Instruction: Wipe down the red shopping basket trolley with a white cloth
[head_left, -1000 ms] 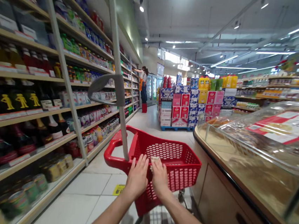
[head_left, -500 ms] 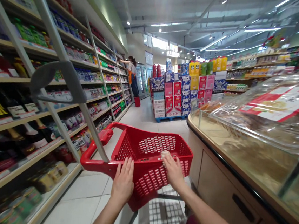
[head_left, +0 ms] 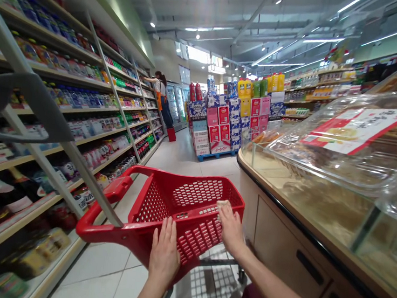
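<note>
Red cart [head_left: 191,226]: one, in the middle of the view, between the shelves [head_left: 115,85] and the counter [head_left: 282,232]; both hands are at its near side.
Left hand [head_left: 165,253]: one, fingers straight and side by side, thumb a little apart, laid against the cart's side at the rim; nothing visible in its hold.
Right hand [head_left: 230,224]: one, fingers slightly bent over the rim, closed on the wad.
Pale wad [head_left: 222,203]: one, cloth-like, under the right fingertips.
Grey pole [head_left: 85,175]: one, rising slantwise from the cart, with one grey holder [head_left: 47,111].
Counter front: two dark handles [head_left: 309,267].
Co-worker [head_left: 163,98]: one, at the shelves, one arm raised.
Red block [head_left: 171,134]: one, at the co-worker's feet.
Blue pallet [head_left: 219,156]: one, under stacked boxes.
</note>
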Demonstrator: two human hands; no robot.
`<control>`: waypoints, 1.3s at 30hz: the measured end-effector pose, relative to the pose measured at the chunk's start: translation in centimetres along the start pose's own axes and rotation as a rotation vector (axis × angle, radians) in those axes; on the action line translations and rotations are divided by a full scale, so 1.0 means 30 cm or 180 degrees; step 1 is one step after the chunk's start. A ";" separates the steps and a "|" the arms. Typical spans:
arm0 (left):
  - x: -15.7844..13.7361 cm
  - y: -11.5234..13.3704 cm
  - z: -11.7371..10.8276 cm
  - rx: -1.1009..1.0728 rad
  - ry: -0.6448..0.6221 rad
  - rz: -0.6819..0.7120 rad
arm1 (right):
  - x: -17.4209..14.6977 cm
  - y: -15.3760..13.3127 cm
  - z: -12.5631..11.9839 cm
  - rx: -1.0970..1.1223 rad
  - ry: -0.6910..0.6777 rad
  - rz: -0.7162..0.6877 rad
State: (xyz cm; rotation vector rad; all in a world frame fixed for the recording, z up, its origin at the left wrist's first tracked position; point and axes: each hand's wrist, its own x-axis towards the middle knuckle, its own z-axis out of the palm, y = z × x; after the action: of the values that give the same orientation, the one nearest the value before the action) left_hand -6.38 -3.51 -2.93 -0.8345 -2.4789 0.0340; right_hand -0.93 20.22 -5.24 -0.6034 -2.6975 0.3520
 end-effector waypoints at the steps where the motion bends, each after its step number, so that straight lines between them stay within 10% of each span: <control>1: -0.004 0.001 0.004 0.0021 0.0025 -0.0031 | -0.005 0.002 0.003 0.0037 -0.0013 -0.0285; 3: -0.012 0.002 0.010 0.0047 0.0012 -0.0015 | -0.007 0.013 0.006 0.0058 -0.0042 -0.0548; 8: -0.022 0.006 0.016 0.0073 -0.0106 -0.0070 | 0.012 0.036 -0.003 0.0008 -0.0001 0.0442; 13: -0.027 0.006 0.011 0.0059 -0.0143 -0.0137 | -0.002 0.019 0.001 0.0068 0.0015 -0.0790; 17: -0.036 0.006 0.006 0.0075 -0.0139 -0.0118 | -0.010 0.046 0.007 -0.0003 0.0150 0.0229; 22: -0.043 0.005 0.001 0.0084 -0.0143 -0.0153 | -0.037 0.063 0.036 0.0030 0.0326 -0.0953; 27: -0.046 0.007 -0.010 0.0104 -0.0160 -0.0131 | -0.031 0.063 0.041 0.0018 0.0398 0.0082; 32: -0.046 0.002 -0.016 0.0132 -0.0175 -0.0117 | -0.045 -0.006 0.075 0.0083 0.0654 -0.1374; 39: -0.060 -0.008 -0.013 0.0143 -0.0151 -0.0117 | -0.164 0.224 0.187 0.0003 0.0573 -0.0297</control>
State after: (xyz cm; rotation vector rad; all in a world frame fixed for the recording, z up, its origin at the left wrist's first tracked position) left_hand -5.11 -4.78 -3.38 -0.7775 -2.5275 0.0971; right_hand 3.48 22.98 -13.82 -0.4823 -2.5420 0.2609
